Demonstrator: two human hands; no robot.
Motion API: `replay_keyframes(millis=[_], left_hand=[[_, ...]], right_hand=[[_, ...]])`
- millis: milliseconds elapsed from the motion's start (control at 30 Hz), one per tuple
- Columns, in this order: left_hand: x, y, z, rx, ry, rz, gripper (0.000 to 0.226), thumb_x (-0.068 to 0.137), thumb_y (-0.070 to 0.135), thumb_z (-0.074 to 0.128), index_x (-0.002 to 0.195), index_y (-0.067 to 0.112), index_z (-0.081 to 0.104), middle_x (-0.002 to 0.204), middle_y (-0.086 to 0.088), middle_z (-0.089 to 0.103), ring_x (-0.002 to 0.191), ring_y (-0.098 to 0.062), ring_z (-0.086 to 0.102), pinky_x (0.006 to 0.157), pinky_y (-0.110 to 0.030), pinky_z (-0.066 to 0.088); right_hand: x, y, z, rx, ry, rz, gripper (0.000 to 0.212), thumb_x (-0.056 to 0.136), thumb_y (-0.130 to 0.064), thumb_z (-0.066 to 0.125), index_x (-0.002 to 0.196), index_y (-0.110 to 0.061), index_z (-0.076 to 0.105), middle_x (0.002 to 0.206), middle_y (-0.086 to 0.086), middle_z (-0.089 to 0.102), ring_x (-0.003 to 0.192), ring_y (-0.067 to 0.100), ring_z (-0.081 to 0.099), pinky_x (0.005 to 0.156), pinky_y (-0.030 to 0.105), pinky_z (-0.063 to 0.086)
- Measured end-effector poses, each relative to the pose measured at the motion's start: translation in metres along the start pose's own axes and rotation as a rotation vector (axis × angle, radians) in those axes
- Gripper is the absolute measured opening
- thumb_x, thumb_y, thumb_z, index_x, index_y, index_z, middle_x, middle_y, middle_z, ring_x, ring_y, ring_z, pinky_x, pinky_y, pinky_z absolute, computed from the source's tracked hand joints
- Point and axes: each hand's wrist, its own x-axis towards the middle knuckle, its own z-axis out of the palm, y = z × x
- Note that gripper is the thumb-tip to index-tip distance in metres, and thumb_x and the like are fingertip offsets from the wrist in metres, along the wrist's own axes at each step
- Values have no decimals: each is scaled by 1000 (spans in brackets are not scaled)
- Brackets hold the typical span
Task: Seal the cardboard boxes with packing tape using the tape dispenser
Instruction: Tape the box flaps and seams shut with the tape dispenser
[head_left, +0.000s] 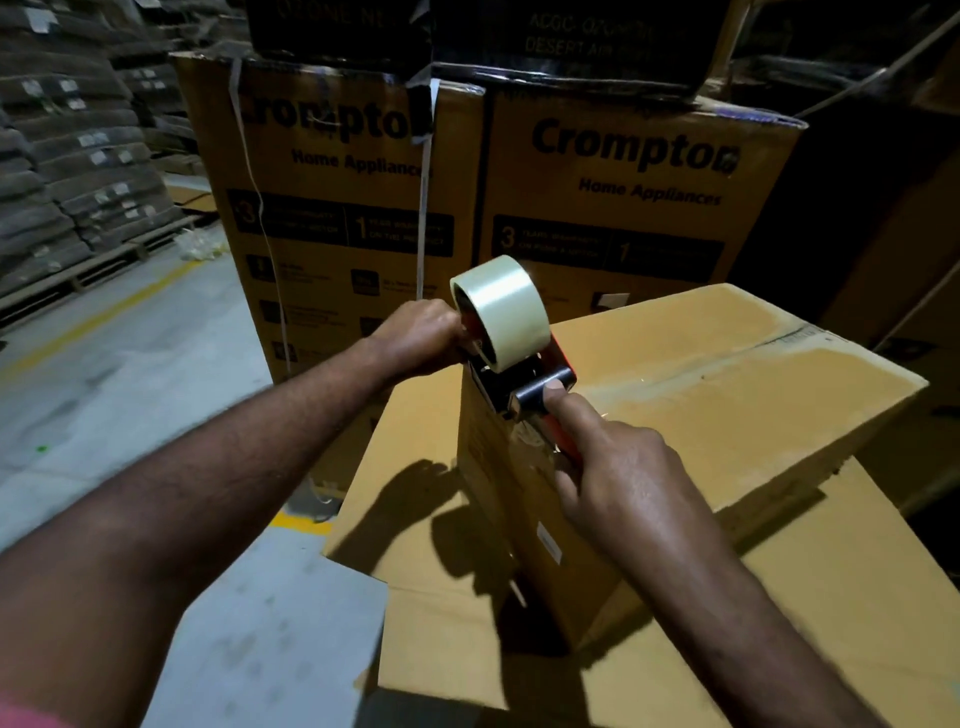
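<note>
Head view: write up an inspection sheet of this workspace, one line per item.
Surface: top box, flaps shut, seam showing; it sits on a lower box.
Job's things: dispenser carrying a tape roll, at the top edge of an upright cardboard panel.
Clutter: pale scraps on the floor.
Grippers: left hand grips the dispenser beside the roll; right hand grips it nearer the camera, index finger straight.
Cables: white straps hang down the Crompton boxes.
Surroundings: stacked sacks at left.
</note>
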Motion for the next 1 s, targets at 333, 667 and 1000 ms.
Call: replay_keyframes(millis=[333,667,1000], left_hand=[[-2,28,-19,-59,-54,-104,23,96,20,68,118,15,71,116,-3,71,101,-14,62,78,-24,44],[-10,66,-8,-483,-325,-16,28,101,5,57,112,30,57,105,14,55,105,-17,62,77,-22,51],[-26,89,31,204,-352,-117,77,92,18,65,158,25,28,166,-9,22,155,-31,11,123,-64,1]], right_hand=[[-72,-4,-24,-57,1,72,79,99,-37,54,149,-52,-5,94,-12,51,84,3,53,76,19,51],[-68,-7,-22,-54,11,57,68,100,-26,56,148,-49,13,74,-13,46,63,0,47,52,13,39],[-80,2,-25,30,42,86,62,100,-20,51,140,-53,18,77,-8,53,67,9,60,63,33,61]])
